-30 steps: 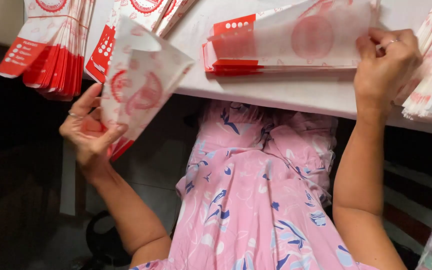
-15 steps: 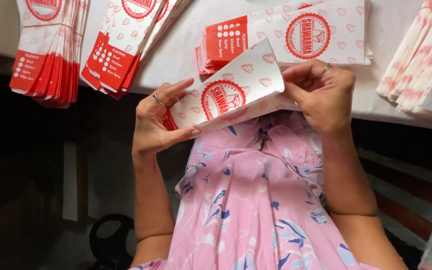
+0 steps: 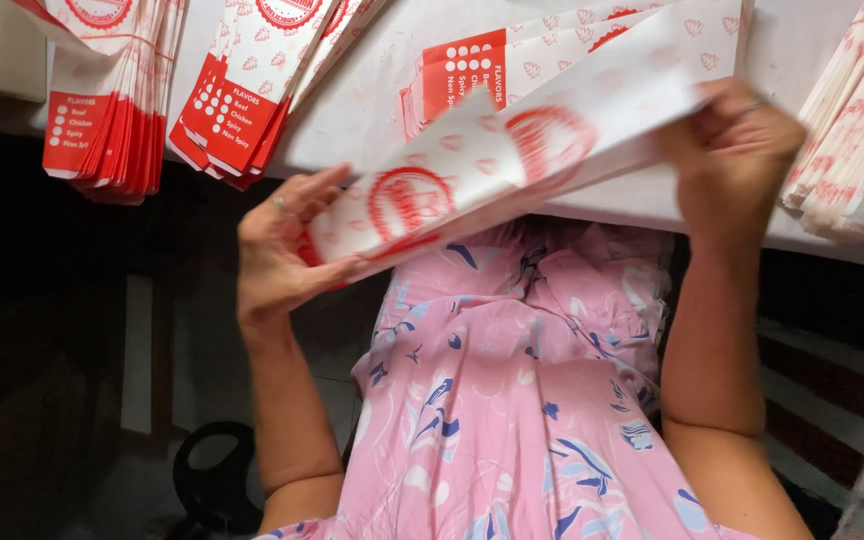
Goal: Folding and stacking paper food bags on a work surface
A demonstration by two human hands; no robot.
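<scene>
We see our left hand [image 3: 282, 250] clasped on the lower end of a white paper sleeve bag [image 3: 492, 160] printed with a red round emblem and small hearts, the thumb lying along its underside and the fingers curled up behind it; a ring sits on one finger. Our right hand [image 3: 727, 150] grips the bag's other end, fingers folded over the paper, though motion blur hides exactly how they close. The bag stretches aslant between the two hands, just above the front edge of the white table [image 3: 352, 110], its lower end hanging out over our lap and the pink floral dress [image 3: 512, 400]. Directly behind the bag, partly covered by it, lies a flat stack of the same bags [image 3: 472, 70] with their red printed ends pointing left. Further left, two fanned bundles of bags [image 3: 112, 110] overhang the table edge, red ends down. At the far right another pile of bags [image 3: 862, 130] lies edge-on, just beside our right hand. Below the table all is dark; a round black object [image 3: 217, 480] on the floor shows beside our left forearm, and we cannot tell what it is.
</scene>
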